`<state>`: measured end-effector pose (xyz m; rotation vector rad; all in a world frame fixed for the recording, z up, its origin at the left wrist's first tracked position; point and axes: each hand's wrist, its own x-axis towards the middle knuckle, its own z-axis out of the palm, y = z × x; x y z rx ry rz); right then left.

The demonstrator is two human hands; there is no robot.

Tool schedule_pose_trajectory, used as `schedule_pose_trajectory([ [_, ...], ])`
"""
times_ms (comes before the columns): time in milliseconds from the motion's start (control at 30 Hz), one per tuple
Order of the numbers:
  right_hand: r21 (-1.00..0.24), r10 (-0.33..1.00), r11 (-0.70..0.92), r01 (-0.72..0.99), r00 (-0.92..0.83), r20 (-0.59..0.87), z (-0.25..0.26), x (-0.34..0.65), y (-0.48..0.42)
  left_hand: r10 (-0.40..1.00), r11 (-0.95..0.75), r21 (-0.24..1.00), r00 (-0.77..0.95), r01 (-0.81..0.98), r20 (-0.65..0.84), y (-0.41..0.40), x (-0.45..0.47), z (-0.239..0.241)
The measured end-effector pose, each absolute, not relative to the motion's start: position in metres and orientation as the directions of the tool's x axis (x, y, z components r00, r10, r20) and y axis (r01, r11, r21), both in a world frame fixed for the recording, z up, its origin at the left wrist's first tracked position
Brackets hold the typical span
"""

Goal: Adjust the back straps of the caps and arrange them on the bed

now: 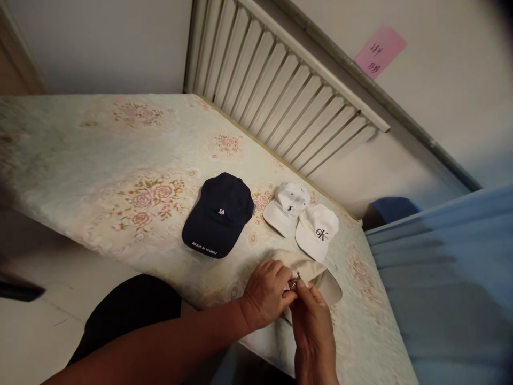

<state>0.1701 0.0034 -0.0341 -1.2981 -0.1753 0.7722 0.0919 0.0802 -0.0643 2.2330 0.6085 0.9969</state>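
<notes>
A beige cap point(298, 262) lies at the near side of the table, its brim pointing right. Both my hands meet at its back strap, where a small metal buckle point(295, 280) shows between the fingertips. My left hand point(266, 294) is closed on the strap from the left. From below, my right hand point(315, 321) pinches the strap at the buckle with thumb and fingers. Left of them rests a navy cap point(224, 214) with white lettering on its brim. Just beyond the beige cap sit two white caps, one with a small dark emblem point(286, 206), the other with black letters point(319, 230).
The table point(100, 160) wears a floral cover. A pale radiator point(280, 91) runs along its far edge. On the right hangs a blue curtain point(444, 283), with a dark blue object point(395, 208) behind it. A pink note point(380, 52) is stuck on the wall.
</notes>
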Motion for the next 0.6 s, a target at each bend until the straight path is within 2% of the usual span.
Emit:
schedule_pose_trajectory([
  [300, -0.936, 0.553, 0.05, -0.349, 0.79, -0.266, -0.0332, 0.1629, 0.0062, 0.624, -0.713, 0.68, 0.595, 0.17, 0.506, 0.0823, 0.0939, -0.0639],
  [600, -0.94, 0.531, 0.033, -0.341, 0.803, -0.273, -0.0323, 0.1614, 0.0074, 0.643, -0.673, 0.722, 0.61, 0.161, 0.463, 0.0824, 0.0946, -0.0665],
])
